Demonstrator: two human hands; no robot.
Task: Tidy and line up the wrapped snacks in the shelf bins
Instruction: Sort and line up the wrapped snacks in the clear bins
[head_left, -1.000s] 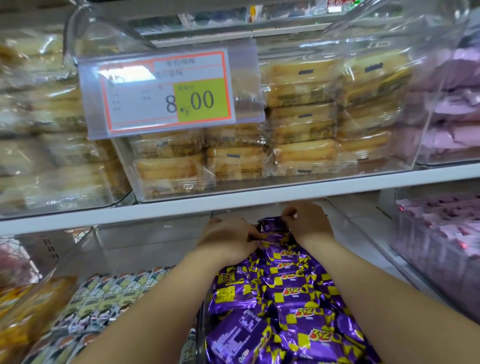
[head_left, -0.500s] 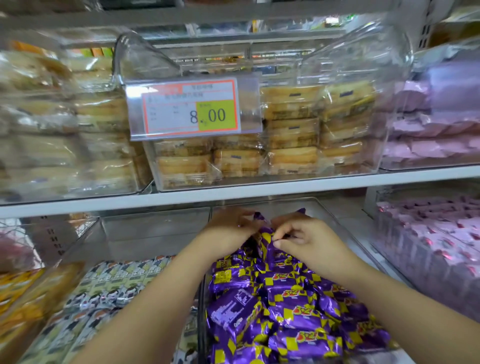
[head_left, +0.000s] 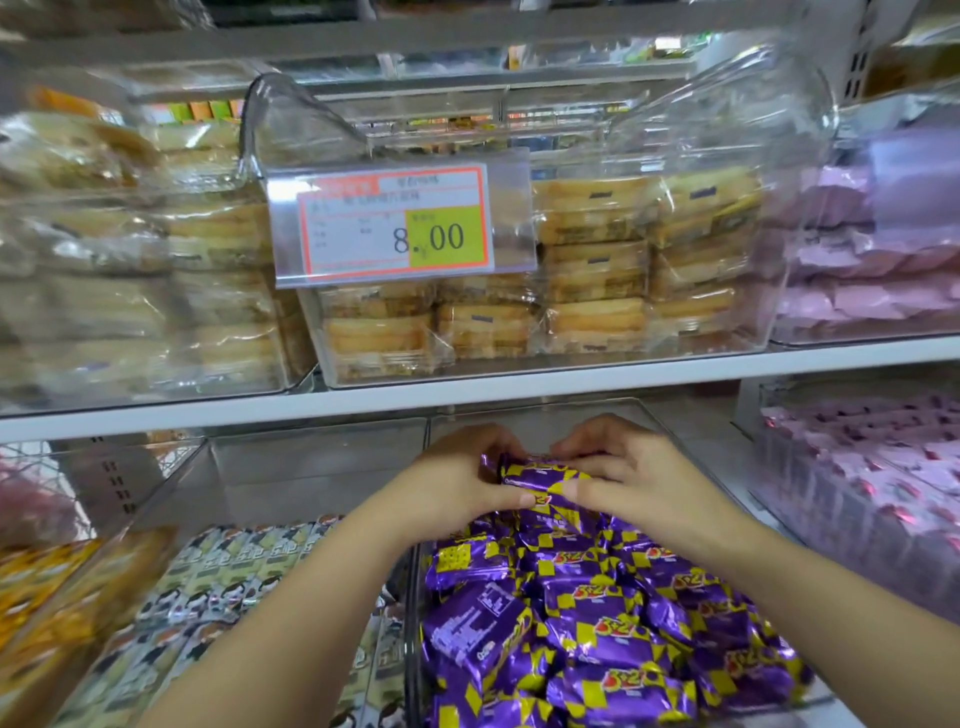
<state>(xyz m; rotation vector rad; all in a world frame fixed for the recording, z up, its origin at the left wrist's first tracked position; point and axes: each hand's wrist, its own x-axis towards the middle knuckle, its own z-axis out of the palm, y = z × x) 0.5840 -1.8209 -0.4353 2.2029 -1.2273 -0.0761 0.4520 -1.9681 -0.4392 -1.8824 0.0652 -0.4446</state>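
Observation:
A clear bin (head_left: 691, 447) on the lower shelf holds a heap of purple-and-yellow wrapped snacks (head_left: 597, 618). Both my hands are at the back of the heap. One purple snack packet (head_left: 540, 480) is lifted slightly above the pile. My left hand (head_left: 457, 483) grips its left end with curled fingers and thumb. My right hand (head_left: 628, 478) holds its right end, fingers curled over the top and thumb below. The back part of the bin behind my hands shows bare floor.
To the left a bin of pale patterned snack bars (head_left: 218, 597) sits beside the purple bin. Pink wrapped snacks (head_left: 872, 488) fill the bin at right. Above, a white shelf edge (head_left: 467, 395) carries clear bins of cakes (head_left: 571, 306) with a price tag (head_left: 395, 223).
The view has pulled back and tilted. My hands have lifted one purple packet off the heap and now hold it by both ends between them.

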